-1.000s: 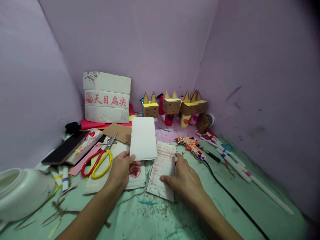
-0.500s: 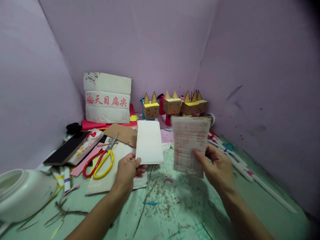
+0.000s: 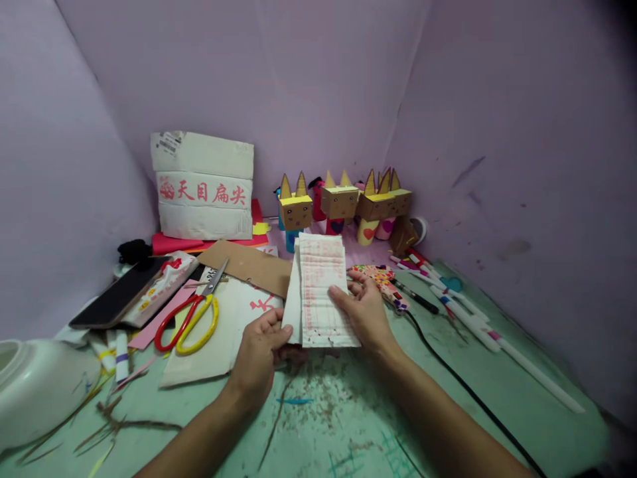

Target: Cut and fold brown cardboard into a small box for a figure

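The table's [image 3: 308, 448] near middle left room to pass; papers [image 3: 321, 322] obstructed just beyond, pot [image 3: 47, 392] and scissors [image 3: 202, 299] at left, glue gun [image 3: 381, 275] and cord [image 3: 482, 402] at right.

Between the left hand [image 3: 261, 345] and right hand [image 3: 365, 312], the slip [image 3: 322, 282] overlaps the card [image 3: 293, 302]. Left are scissors [image 3: 199, 309] on a sheet [image 3: 219, 352], then the pot [image 3: 47, 395]; right, the glue gun [image 3: 374, 276], then tubes [image 3: 466, 322]. Behind stand the figures [image 3: 340, 202], right of the box panel [image 3: 204, 182].
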{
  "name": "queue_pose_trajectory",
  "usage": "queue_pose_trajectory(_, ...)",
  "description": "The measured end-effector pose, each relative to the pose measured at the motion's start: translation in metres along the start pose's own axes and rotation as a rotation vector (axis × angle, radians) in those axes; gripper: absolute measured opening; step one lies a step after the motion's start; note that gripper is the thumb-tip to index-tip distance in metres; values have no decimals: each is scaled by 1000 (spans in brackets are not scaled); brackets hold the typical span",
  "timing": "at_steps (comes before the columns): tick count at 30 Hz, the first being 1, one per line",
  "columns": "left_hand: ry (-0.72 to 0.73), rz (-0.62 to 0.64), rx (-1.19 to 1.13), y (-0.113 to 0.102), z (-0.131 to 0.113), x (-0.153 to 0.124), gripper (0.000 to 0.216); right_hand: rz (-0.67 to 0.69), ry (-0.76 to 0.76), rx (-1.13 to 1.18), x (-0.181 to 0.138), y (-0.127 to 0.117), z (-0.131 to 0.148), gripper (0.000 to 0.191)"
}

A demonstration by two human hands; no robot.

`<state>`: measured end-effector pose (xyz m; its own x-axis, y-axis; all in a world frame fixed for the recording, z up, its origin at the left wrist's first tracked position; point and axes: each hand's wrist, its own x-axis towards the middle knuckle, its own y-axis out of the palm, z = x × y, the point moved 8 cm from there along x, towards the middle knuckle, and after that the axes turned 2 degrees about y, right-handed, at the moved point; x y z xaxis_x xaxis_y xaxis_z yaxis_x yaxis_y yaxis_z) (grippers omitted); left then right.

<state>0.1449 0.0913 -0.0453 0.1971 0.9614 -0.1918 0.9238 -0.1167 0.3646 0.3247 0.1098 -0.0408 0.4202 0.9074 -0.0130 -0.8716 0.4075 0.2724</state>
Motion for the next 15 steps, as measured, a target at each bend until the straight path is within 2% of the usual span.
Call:
queue_pose_trajectory(2,-6,15,-11,0,0,0,27,69,9,37,-3,7,-1,57)
queue_pose_trajectory(5,-41,63,-18,5,2,-3,31,146,-106,-15,-10,15,5,37)
queue_pose_trajectory(7,-52,110,17,10,4,-6,37,176,-166,-65,-15,18,7,31)
queue_pose_trajectory(11,-44,153,162,11,9,-5,50,202,-189,-79,-25,23,9,33)
queue_pose_trajectory(15,-82,234,57,12,9,1,47,369,-115,118,-37,37,13,46)
